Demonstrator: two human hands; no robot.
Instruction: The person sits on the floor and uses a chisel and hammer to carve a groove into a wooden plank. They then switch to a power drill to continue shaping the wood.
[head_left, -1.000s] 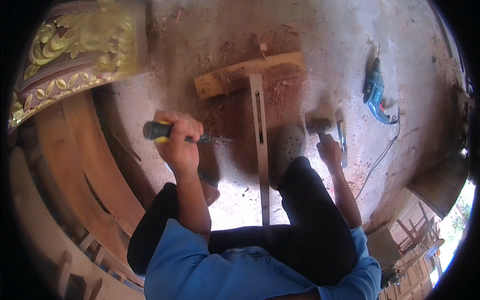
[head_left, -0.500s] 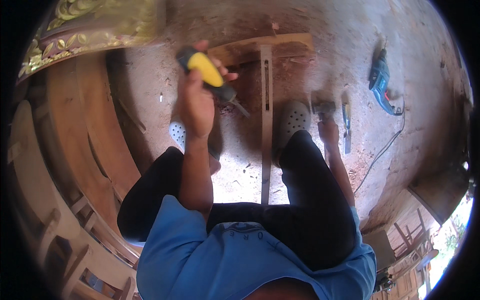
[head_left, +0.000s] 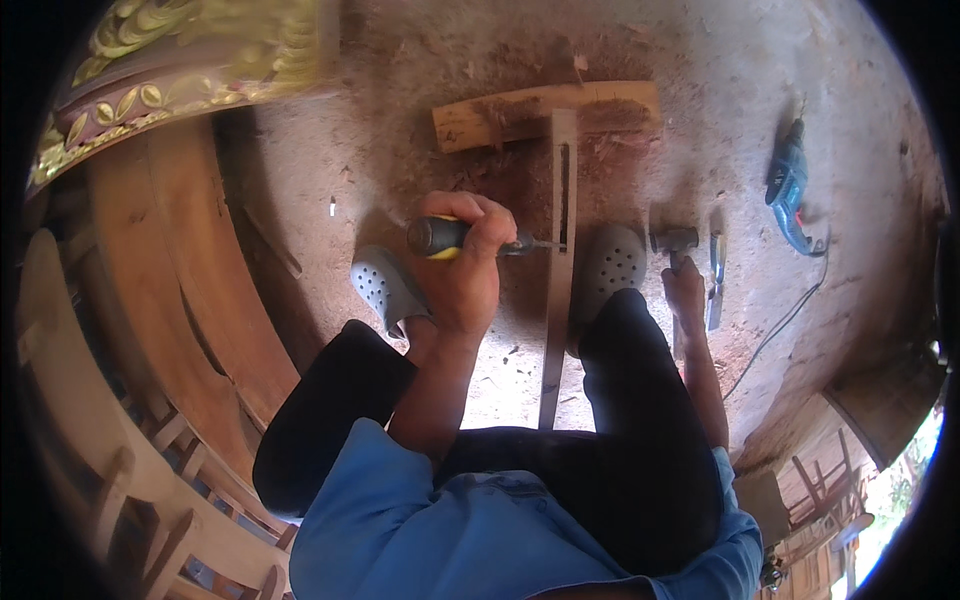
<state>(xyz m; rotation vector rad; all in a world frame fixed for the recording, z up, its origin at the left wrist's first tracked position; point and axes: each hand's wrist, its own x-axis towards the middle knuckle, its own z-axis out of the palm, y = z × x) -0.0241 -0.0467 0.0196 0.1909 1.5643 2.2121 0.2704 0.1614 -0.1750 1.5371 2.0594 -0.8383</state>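
Observation:
My left hand (head_left: pixel 468 262) grips a chisel with a black and yellow handle (head_left: pixel 436 237), its blade pointing right against a long slotted wooden strip (head_left: pixel 558 270) that lies on the dusty floor. The strip's far end rests on a short wooden block (head_left: pixel 545 112). My right hand (head_left: pixel 686 288) is down on the floor, closed around the handle of a hammer (head_left: pixel 675 241). A grey clog (head_left: pixel 387 289) sits left of the strip and another (head_left: pixel 610 268) right of it.
A flat metal chisel (head_left: pixel 716 282) lies beside the hammer. A blue power drill (head_left: pixel 788 186) with its cable lies far right. Carved gilded woodwork (head_left: pixel 170 70) and curved wooden furniture parts (head_left: pixel 170 290) fill the left side. Wooden pieces (head_left: pixel 820 480) stand at lower right.
My left hand swung the chisel up and away, then brought it back down with the blade against the wooden strip. My right hand stayed by the hammer.

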